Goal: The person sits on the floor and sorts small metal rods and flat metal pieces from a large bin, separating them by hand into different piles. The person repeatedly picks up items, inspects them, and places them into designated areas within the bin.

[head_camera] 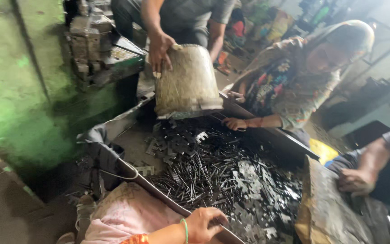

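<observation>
Tray: the long shallow metal tray (267, 135) runs from near-left to far-right before us, holding the heap of flat stamped metal pieces and thin strips (222, 174).
Near edge: our left hand (204, 224) rests on the tray's rim, the pink cloth bundle (127, 214) just left of it.
Far end: a standing person's hand (160, 49) tips the worn cylindrical bucket (187, 81) over the heap.
Right of the bucket: a seated person's hand (234, 123) lies on the far rim.
Right edge: another person's hand (356, 180) sits on the rusty upturned container (330, 212).
Far left: the metal press machine (100, 45) stands behind the tray.
</observation>
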